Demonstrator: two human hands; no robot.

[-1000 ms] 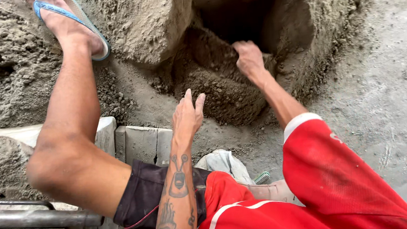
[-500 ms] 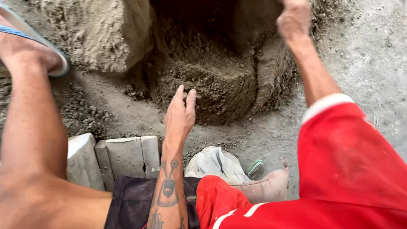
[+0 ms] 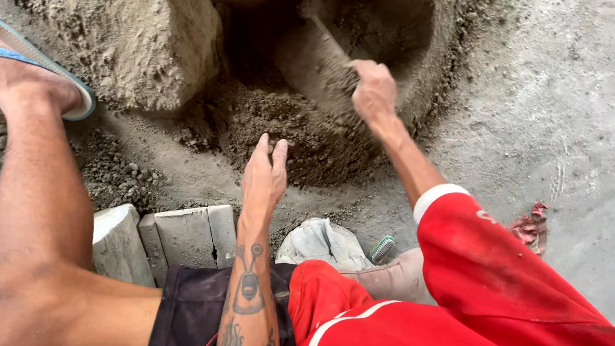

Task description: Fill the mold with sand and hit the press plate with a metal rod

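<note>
The right hand (image 3: pixel 373 91) is clenched around a thin tool handle (image 3: pixel 327 36), blurred, reaching into the hollow of a grey, crumbly mortar heap (image 3: pixel 163 44). The left hand (image 3: pixel 264 173) hangs flat and empty, fingers on loose damp clumps. Nearby sit pale concrete blocks (image 3: pixel 179 236), a blue sandal (image 3: pixel 22 49) and a red rag (image 3: pixel 531 226).

Right hand (image 3: pixel 373 91) grips what seems a trowel (image 3: pixel 325 34) in sand (image 3: pixel 296 133).
</note>
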